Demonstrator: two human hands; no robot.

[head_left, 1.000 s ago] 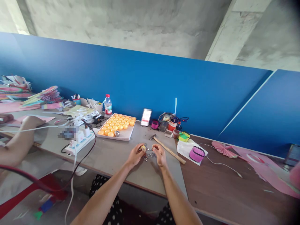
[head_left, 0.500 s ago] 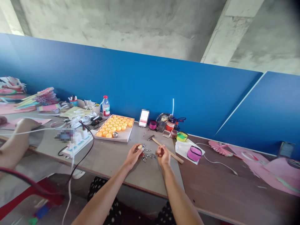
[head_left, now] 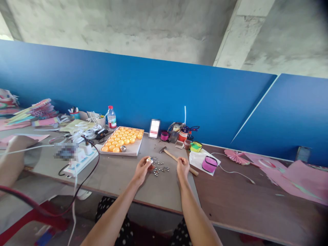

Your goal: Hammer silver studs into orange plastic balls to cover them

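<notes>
My left hand [head_left: 142, 171] is closed around a ball [head_left: 149, 160] with silver, shiny studs over its surface and some orange showing. Beside it on the grey mat lie several small shiny metal studs [head_left: 161, 164], scattered loosely. My right hand [head_left: 182, 167] is closed above the mat, fingertips pressed together; whatever they may pinch is too small to make out. Just behind and right of that hand lies a hammer [head_left: 171, 155] with a wooden handle, partly hidden by the fingers. A shallow box [head_left: 133, 150] holds many orange balls [head_left: 120, 138] and one silver-studded ball [head_left: 123, 148].
A white power strip [head_left: 84, 159] with trailing cables lies at the left, near another person's arm [head_left: 15, 160]. Along the blue partition stand a bottle [head_left: 111, 118], a phone [head_left: 154, 128] and small containers. A purple pouch [head_left: 209, 164] and pink paper [head_left: 294, 177] lie to the right.
My right hand has moved right, away from the loose studs, toward the hammer handle. My left hand still holds the studded ball. The view has shifted slightly.
</notes>
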